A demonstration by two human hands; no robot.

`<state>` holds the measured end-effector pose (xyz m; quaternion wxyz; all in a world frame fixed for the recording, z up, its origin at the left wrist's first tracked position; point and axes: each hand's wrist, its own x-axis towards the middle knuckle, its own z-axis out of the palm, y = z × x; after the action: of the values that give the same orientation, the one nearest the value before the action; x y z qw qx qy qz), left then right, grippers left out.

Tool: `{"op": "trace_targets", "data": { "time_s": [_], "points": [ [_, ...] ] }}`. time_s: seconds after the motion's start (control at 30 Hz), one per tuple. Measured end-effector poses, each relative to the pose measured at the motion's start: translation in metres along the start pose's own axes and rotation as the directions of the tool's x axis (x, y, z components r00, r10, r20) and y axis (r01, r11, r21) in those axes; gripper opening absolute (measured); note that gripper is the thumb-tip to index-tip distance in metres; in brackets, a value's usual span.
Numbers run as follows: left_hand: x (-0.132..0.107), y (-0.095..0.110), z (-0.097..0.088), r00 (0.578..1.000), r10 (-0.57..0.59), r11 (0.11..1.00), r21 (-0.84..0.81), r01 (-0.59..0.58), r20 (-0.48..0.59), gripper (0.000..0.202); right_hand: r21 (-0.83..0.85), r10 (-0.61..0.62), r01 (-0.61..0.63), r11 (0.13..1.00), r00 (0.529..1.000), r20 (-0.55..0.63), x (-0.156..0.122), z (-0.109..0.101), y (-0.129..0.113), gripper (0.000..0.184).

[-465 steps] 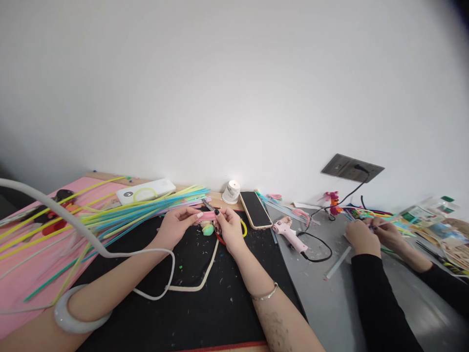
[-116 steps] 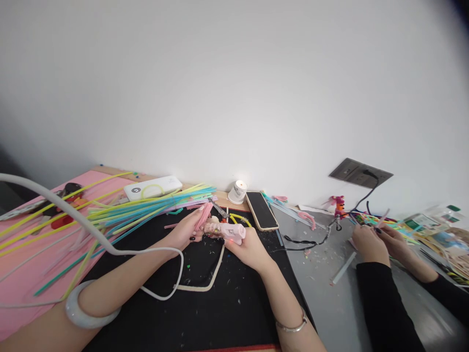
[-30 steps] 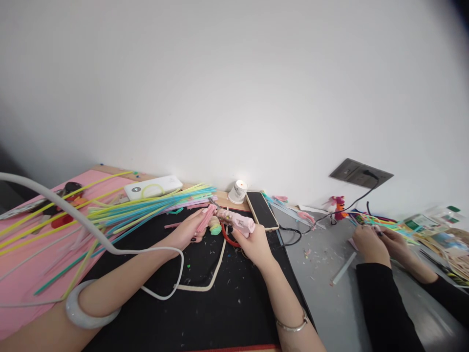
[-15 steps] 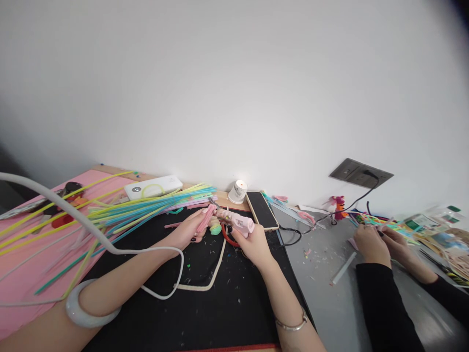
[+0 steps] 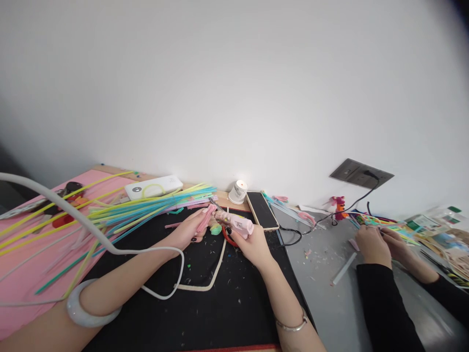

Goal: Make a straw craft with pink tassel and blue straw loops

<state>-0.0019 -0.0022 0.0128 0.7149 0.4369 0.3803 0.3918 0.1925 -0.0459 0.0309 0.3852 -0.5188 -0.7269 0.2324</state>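
Observation:
My left hand [image 5: 188,231] is closed around a small bundle of pink pipe cleaners [image 5: 206,218], held over the black mat [image 5: 205,318]. In my right hand [image 5: 254,247] is a pale pink hot glue gun [image 5: 236,223], its front end pointing left and close against the pink bundle. My right fingers wrap the grip. A light green fuzzy piece [image 5: 215,230] shows just below the meeting point; I cannot tell whether it is attached. Under the gun, a red loop [image 5: 229,238] is partly hidden by my right hand.
Yellow, blue and green pipe cleaners [image 5: 146,209] spread on the left. Behind stand a white power bank [image 5: 157,187], a paper cup [image 5: 238,192] and a phone [image 5: 262,210]. A white cable [image 5: 88,222] loops across my left forearm. At right, a co-worker's hands [image 5: 377,247] handle something small near a translucent stick [image 5: 344,269].
The glue gun has turned slightly in my right hand near the pink bundle. My left hand stays almost still. The co-worker's hands have shifted slightly.

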Motion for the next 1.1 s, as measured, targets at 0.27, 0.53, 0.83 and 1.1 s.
{"op": "trace_targets", "data": {
  "time_s": [0.27,0.53,0.83,1.1],
  "points": [
    [-0.0008,0.0003,0.0003,1.000,0.011,1.000,-0.016,-0.011,-0.024,0.037,0.038,-0.016,0.014,0.999,0.998,0.066,-0.0014,0.0013,0.0000,0.026],
    [0.0022,-0.0022,-0.0018,1.000,0.016,1.000,-0.023,-0.016,0.004,0.036,0.009,-0.024,0.023,1.000,0.991,0.129,-0.0011,-0.0007,-0.0032,0.022],
    [-0.0015,0.0015,0.0012,1.000,0.006,1.000,-0.017,-0.007,-0.011,0.038,-0.046,-0.008,0.009,0.999,1.000,0.015,-0.0015,0.0004,-0.0008,0.018],
    [-0.0016,0.0026,0.0023,1.000,-0.016,0.999,-0.029,0.016,-0.015,0.037,-0.059,0.010,-0.009,0.998,1.000,0.014,-0.0005,-0.0007,-0.0011,0.019]
  ]
}}
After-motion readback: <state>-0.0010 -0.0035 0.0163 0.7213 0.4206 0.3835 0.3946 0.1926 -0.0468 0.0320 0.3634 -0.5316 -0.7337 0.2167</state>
